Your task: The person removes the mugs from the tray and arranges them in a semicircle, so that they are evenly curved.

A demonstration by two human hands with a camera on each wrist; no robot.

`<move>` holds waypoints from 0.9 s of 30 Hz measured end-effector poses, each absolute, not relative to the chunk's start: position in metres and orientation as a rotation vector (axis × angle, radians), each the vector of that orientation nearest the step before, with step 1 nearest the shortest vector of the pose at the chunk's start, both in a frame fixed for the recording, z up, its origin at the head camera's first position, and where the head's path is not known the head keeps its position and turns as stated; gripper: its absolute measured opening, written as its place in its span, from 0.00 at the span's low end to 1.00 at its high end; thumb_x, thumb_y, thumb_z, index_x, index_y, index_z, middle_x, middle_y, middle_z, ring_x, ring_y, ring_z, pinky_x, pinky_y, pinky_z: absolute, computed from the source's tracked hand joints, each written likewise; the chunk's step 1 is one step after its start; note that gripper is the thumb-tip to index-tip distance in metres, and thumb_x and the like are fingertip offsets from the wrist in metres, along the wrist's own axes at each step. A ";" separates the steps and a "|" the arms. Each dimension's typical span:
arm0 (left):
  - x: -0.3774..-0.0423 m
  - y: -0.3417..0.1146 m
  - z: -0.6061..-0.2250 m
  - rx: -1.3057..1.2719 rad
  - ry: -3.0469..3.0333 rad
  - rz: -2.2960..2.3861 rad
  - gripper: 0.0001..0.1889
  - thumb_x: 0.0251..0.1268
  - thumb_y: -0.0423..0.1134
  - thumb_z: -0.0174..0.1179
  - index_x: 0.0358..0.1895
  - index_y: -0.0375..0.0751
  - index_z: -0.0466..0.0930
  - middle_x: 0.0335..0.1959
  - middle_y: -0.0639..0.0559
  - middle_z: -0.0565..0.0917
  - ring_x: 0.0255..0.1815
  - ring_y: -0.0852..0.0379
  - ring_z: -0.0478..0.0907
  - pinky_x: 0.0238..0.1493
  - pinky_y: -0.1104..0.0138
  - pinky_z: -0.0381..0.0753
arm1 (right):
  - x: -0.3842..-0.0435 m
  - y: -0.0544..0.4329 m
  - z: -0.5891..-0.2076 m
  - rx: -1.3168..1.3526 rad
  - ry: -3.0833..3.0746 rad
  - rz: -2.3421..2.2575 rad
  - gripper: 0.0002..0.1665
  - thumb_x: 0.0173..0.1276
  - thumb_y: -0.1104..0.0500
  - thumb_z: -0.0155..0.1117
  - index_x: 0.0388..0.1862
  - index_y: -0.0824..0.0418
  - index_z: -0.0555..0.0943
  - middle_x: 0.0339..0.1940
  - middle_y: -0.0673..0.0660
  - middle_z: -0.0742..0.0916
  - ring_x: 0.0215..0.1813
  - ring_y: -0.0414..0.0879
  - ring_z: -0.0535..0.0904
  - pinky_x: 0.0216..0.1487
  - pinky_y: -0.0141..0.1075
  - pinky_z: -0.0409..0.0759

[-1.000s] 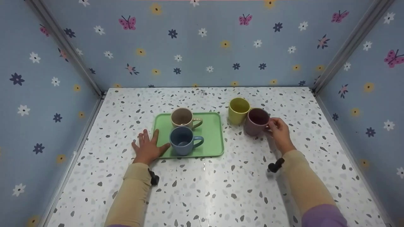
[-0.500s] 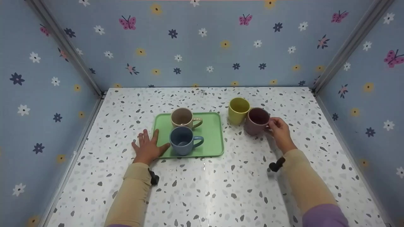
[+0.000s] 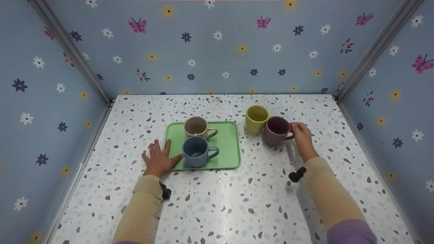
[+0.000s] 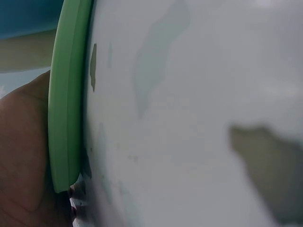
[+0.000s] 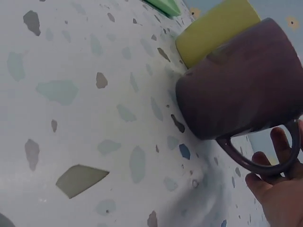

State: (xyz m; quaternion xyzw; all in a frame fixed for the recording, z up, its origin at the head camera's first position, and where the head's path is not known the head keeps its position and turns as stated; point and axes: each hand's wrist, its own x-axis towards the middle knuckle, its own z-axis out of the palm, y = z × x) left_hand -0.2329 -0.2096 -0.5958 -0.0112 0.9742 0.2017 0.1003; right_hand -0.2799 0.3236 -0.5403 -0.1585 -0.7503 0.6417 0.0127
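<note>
My left hand (image 3: 158, 162) lies with fingers spread over the left edge of a green tray (image 3: 225, 149), its thumb reaching beside a blue mug (image 3: 196, 157). Behind that stands a beige mug (image 3: 190, 130), also upright on the tray. On the right, my right hand (image 3: 302, 139) pinches the upper part of a purple mug's handle; the purple mug (image 3: 274, 138) stands upright. From the right wrist view, fingers (image 5: 281, 144) pass behind the handle (image 5: 255, 168). A yellow mug (image 3: 254, 126) stands close against the purple one, behind and to its left.
The white speckled table (image 3: 237, 203) is enclosed at the back and sides by blue panels (image 3: 217, 51) printed with flowers and butterflies. Grey metal posts (image 3: 78, 57) stand at the back corners. The tray and the purple mug are separated by a strip of table.
My right hand has slid up and slightly away along the purple mug's handle, uncovering its lower loop. The left hand, tray and mugs have stayed in place.
</note>
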 end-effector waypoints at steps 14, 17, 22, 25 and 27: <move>-0.234 -0.211 -0.598 -0.023 2.886 0.591 0.54 0.64 0.79 0.43 0.83 0.47 0.43 0.80 0.26 0.33 0.80 0.26 0.28 0.68 0.26 0.27 | -0.291 0.286 -0.511 -0.328 -2.298 1.762 0.20 0.82 0.50 0.50 0.58 0.64 0.75 0.57 0.58 0.81 0.63 0.48 0.74 0.68 0.40 0.70; -0.233 -0.211 -0.597 -0.022 2.888 0.615 0.54 0.65 0.78 0.45 0.83 0.45 0.43 0.80 0.26 0.33 0.80 0.26 0.28 0.67 0.25 0.27 | -0.292 0.274 -0.506 -0.249 -2.295 1.765 0.20 0.82 0.51 0.51 0.58 0.65 0.76 0.56 0.59 0.82 0.62 0.49 0.76 0.67 0.41 0.70; -0.232 -0.209 -0.595 -0.027 2.875 0.614 0.53 0.66 0.77 0.45 0.83 0.46 0.43 0.80 0.26 0.33 0.79 0.26 0.28 0.68 0.26 0.26 | -0.291 0.254 -0.500 -0.150 -2.287 1.721 0.17 0.82 0.53 0.52 0.55 0.65 0.77 0.54 0.60 0.83 0.61 0.49 0.77 0.67 0.41 0.71; -0.234 -0.210 -0.597 -0.030 2.870 0.611 0.54 0.64 0.78 0.44 0.83 0.46 0.42 0.80 0.26 0.32 0.79 0.26 0.27 0.68 0.26 0.26 | -0.291 0.241 -0.498 -0.092 -2.257 1.739 0.16 0.82 0.54 0.53 0.55 0.66 0.77 0.55 0.63 0.83 0.61 0.51 0.78 0.66 0.41 0.73; -0.236 -0.211 -0.600 -0.036 2.869 0.611 0.55 0.63 0.79 0.44 0.83 0.47 0.42 0.80 0.27 0.32 0.80 0.26 0.27 0.68 0.26 0.25 | -0.291 0.232 -0.499 -0.040 -2.212 1.789 0.16 0.81 0.57 0.53 0.55 0.69 0.77 0.55 0.67 0.83 0.61 0.54 0.78 0.64 0.41 0.74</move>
